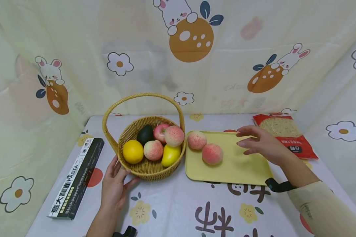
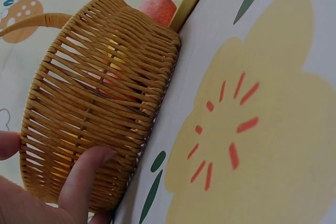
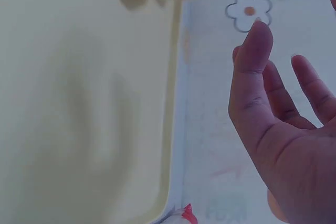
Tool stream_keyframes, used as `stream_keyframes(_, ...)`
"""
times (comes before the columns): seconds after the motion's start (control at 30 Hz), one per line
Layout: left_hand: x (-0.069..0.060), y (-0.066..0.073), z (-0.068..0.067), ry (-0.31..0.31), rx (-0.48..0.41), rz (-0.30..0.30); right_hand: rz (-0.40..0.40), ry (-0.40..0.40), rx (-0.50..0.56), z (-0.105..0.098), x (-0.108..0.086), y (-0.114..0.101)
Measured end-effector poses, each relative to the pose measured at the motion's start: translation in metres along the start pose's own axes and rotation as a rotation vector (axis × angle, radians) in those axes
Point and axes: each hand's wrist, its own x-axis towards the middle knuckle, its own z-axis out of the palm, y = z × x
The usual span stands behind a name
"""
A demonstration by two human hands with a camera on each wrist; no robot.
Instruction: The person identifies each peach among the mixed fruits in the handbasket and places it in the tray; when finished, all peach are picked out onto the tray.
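Basket (image 1: 154,176) of fruit is right up against the left hand (image 1: 115,187), thumb laid along the woven side and fingers at its left edge, so it's more of a spread-hand brace than a clamp, tbh. Right hand (image 1: 262,143) is holding nothing, fingers apart, hanging over the right part of the yellow tray (image 1: 240,168). Two peaches (image 1: 212,154) sit at the tray's left end, next to the basket and a fair stretch left of those fingertips. Red pasta bag (image 1: 284,131) is just past the tray's right side, fwiw.
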Motion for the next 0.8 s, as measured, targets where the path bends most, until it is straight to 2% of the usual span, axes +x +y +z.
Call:
stream_keyframes(0.1, 0.0, 0.0, 0.0, -0.001, 0.003, 0.005, -0.03, 0.019, 0.047, 0.003, -0.012, -0.001)
stream_keyframes(0.4, 0.0, -0.001, 0.0, 0.001, 0.003, -0.001, -0.17, 0.0, 0.167, 0.015, -0.036, -0.01)
stream_keyframes(0.6, 0.0, -0.002, -0.001, -0.001, 0.003, -0.008, -0.261, -0.03, 0.236, 0.024, -0.039, -0.027)
stream_keyframes(0.8, 0.001, -0.001, -0.001, 0.002, 0.002, -0.015, -0.327, -0.032, 0.175, 0.041, -0.031, -0.055)
